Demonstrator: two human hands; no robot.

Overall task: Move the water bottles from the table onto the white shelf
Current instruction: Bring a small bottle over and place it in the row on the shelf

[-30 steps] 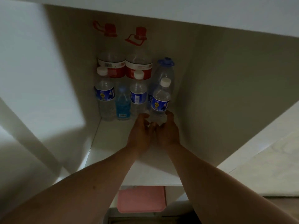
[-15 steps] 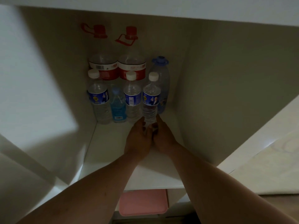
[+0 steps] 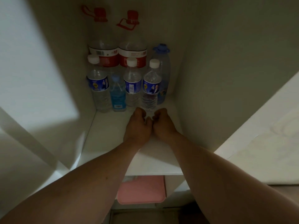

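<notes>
In the head view we look into a dim compartment of the white shelf, where seven bottles stand upright at the back. The front row has four small ones: a left bottle with a white cap, a blue bottle just beside it, a middle bottle with a white cap, and the end bottle at the right. Behind them stand two red-labelled jugs side by side and a blue-capped bottle in the right corner. The left hand and right hand sit close together, low over the shelf floor, with their fingers curled on either side of the end bottle's base. We cannot tell whether they grip it or only flank it. Below the shelf we see a pink tray.
</notes>
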